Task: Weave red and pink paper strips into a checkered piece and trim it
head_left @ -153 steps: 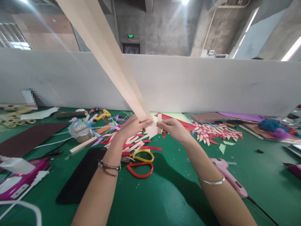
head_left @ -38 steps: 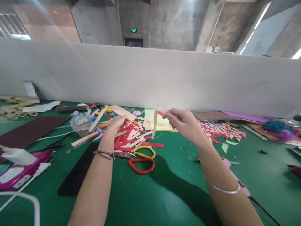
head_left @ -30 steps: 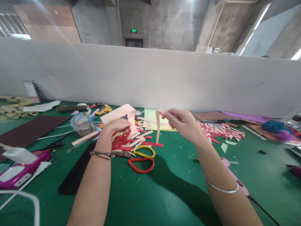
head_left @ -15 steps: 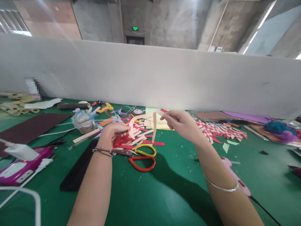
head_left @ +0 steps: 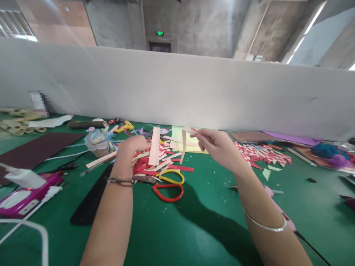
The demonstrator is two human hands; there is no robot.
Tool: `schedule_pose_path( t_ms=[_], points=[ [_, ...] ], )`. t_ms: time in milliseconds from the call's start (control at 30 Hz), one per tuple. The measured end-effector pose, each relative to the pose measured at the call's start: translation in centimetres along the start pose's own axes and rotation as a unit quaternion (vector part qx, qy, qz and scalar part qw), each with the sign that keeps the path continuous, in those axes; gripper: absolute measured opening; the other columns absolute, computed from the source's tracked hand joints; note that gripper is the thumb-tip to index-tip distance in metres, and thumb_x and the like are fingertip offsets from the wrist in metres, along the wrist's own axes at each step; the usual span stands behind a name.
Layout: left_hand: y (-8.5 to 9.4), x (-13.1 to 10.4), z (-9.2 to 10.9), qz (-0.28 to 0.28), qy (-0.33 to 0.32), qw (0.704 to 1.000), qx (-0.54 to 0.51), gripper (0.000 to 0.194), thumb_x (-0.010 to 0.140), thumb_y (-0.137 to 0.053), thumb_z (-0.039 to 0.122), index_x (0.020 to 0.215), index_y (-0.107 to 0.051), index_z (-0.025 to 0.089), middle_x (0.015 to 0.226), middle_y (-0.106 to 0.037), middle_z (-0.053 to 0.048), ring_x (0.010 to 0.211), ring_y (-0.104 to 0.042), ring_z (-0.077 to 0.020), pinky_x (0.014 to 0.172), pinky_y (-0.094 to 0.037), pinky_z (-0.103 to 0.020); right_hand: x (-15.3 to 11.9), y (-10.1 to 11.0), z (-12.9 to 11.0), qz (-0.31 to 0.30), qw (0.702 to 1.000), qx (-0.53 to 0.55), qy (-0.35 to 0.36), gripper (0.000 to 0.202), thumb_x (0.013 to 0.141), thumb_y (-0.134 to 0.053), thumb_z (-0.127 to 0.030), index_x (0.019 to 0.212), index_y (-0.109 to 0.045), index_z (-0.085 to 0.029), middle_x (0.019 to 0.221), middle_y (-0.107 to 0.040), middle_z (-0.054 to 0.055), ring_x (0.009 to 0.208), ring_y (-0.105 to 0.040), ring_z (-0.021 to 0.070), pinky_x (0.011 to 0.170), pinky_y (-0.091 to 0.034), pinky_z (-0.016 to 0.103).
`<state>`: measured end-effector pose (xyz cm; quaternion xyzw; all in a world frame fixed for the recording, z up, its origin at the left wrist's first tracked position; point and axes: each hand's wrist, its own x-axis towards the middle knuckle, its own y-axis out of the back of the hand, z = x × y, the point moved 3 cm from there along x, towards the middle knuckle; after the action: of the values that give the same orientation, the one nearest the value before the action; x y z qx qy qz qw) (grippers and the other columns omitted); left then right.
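My left hand (head_left: 135, 145) is closed at the edge of a flat pale pink paper strip (head_left: 154, 146) that stands upright over the pile. Pinched in the fingers of my right hand (head_left: 212, 142) is a folded pale paper strip (head_left: 183, 142), one end hanging down; a bit of red shows at my fingertips. Below lies a heap of red and pale paper strips (head_left: 144, 166). Scissors (head_left: 168, 193) with one yellow and one red handle loop rest in front of the heap, their blades partly under my left wrist. Yellow paper sheets (head_left: 177, 130) lie behind.
Red-and-white woven paper pieces (head_left: 263, 153) lie to the right. A pink glue gun (head_left: 267, 192) is partly behind my right forearm. A black flat object (head_left: 91, 203), a purple power strip (head_left: 30, 194) and a wrapped pot (head_left: 99, 142) are on the left. A white partition (head_left: 177, 88) stands behind.
The pale strip at my left hand was curved towards the right; now a straight strip stands upright there. My left hand has turned and risen slightly. My right hand keeps its strip, nearly unmoved.
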<state>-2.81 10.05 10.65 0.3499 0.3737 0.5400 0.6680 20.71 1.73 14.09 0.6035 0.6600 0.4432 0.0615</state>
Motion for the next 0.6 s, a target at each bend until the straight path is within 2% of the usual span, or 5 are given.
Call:
schedule_pose_path(
  t_ms=[67,133,233,367,600],
  points=[
    [1.3,-2.1,2.7,0.047,-0.046,0.998,-0.011,0.03,0.079,-0.048,0.044,0.077,-0.06,0.017,0.066,-0.062,-0.002,0.064,-0.056,-0.017,0.056,-0.038,-0.025,-0.5,0.3,-0.9,-0.013,0.999,-0.011,0.029,0.025,0.089,-0.038,-0.025,0.084,-0.061,-0.016,0.056,-0.052,-0.003,0.046,-0.038,0.0058,0.047,-0.029,0.02],
    [2.0,-4.7,6.3,0.102,-0.223,0.965,-0.097,0.04,0.085,-0.04,0.05,0.105,-0.054,0.019,0.1,-0.062,-0.004,0.088,-0.056,-0.0178,0.07,-0.041,-0.024,-1.0,0.7,-1.9,-0.044,0.998,0.004,0.053,0.026,0.09,-0.036,-0.025,0.08,-0.059,-0.016,0.057,-0.053,-0.003,0.047,-0.039,0.0057,0.047,-0.03,0.019],
    [1.1,-7.9,10.5,0.064,-0.391,0.901,-0.177,0.044,0.089,-0.033,0.05,0.114,-0.05,0.019,0.11,-0.057,-0.006,0.089,-0.055,-0.0151,0.071,-0.042,-0.023,-1.8,1.4,-2.9,-0.092,0.993,0.033,0.066,0.028,0.091,-0.037,-0.028,0.074,-0.056,-0.017,0.056,-0.055,-0.003,0.045,-0.039,0.0051,0.046,-0.03,0.018],
    [-0.7,-9.3,12.5,0.009,-0.394,0.911,-0.12,0.036,0.087,-0.042,0.047,0.107,-0.056,0.019,0.059,-0.049,0.005,0.053,-0.044,-0.0089,0.049,-0.033,-0.019,-2.6,2.9,-3.0,-0.114,0.992,0.041,0.035,0.03,0.089,-0.042,-0.031,0.067,-0.056,-0.016,0.05,-0.054,-0.004,0.04,-0.038,0.0041,0.042,-0.028,0.018],
    [-0.2,-10.9,11.6,0.02,-0.389,0.919,-0.057,0.031,0.088,-0.042,0.038,0.071,-0.059,0.017,0.053,-0.044,0.005,0.048,-0.037,-0.0074,0.047,-0.026,-0.02,-4.8,4.7,-0.2,-0.179,0.981,0.056,-0.04,0.03,0.088,-0.043,-0.038,0.073,-0.059,-0.016,0.052,-0.057,-0.002,0.045,-0.048,0.0065,0.043,-0.035,0.018]
  ],
)
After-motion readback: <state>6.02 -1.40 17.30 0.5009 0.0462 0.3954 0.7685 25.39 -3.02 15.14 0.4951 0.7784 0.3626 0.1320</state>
